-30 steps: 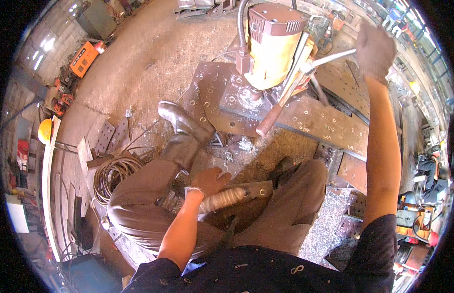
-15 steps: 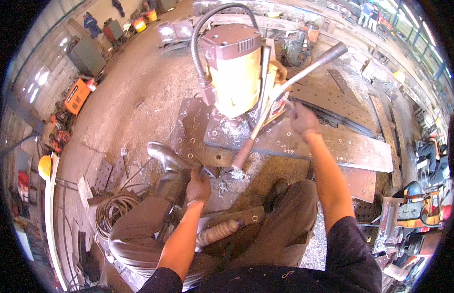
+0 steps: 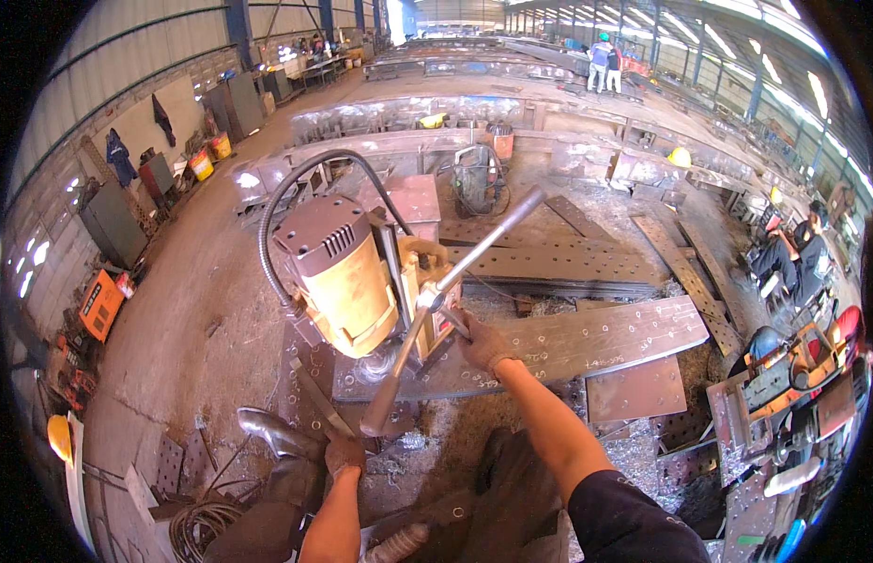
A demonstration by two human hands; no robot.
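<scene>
A yellow-and-brown magnetic drill [image 3: 338, 281] stands on a long steel plate [image 3: 587, 342] marked with small chalk circles. My right hand [image 3: 486, 347], in a dark glove, is closed around one spoke of its feed handle [image 3: 457, 325]. Another spoke points up and right, and a third, with a brown grip [image 3: 384, 405], slants down toward me. In my gloved left hand [image 3: 344, 454] is a flat metal strip [image 3: 316, 399]. Its far end reaches near the plate's left end. Metal shavings lie under the drill, where the cutter is mostly hidden.
Coiled cable [image 3: 200, 527] lies beside my left leg. Stacked drilled plates [image 3: 559, 266] sit beyond the work plate. A tool rack [image 3: 798, 371] stands at right, near a seated person [image 3: 801, 253]. Two people [image 3: 604, 66] stand far back. An orange machine [image 3: 99, 305] is at left.
My view has tilted up, so the drill appears lower and farther left. The strip in my left hand now shows plainly, extended toward the drill. My right hand stays on the feed handle.
</scene>
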